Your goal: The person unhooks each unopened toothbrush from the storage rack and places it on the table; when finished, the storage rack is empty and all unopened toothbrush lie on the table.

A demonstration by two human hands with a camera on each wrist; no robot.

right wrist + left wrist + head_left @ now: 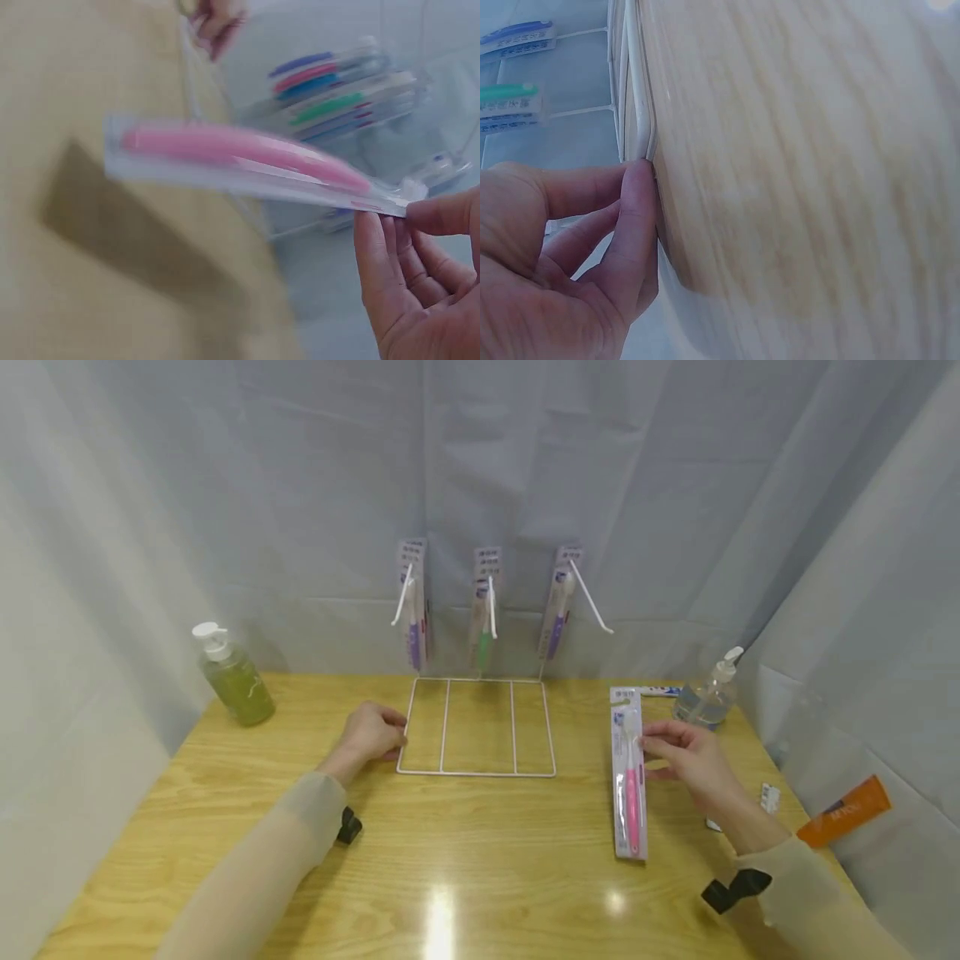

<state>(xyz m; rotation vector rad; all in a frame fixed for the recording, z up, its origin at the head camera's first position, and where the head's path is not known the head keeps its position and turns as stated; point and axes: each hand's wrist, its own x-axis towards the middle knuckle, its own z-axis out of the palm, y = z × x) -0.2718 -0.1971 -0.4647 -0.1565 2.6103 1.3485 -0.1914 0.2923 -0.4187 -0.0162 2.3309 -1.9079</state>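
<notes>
A packaged pink toothbrush [632, 793] stands out at the right, held off the table, in the head view. My right hand [693, 762] pinches one long edge of its pack between thumb and fingers. In the right wrist view the pack [225, 150] points away from the fingertips, above its shadow. On the left, my left hand [371, 732] grips the side wire of a white wire display rack [476, 773]; the left wrist view shows thumb and finger [637, 195] at that wire. Packaged toothbrushes hang on the rack's hooks: purple [415, 639], green [483, 643] and purple [557, 631].
A green pump bottle [243, 689] stands at the back left, a clear pump bottle [705, 697] at the back right. Beside the latter lies a toothpaste box [660, 692]. An orange tube [846, 812] is at the right edge. A grey curtain [330, 527] hangs behind.
</notes>
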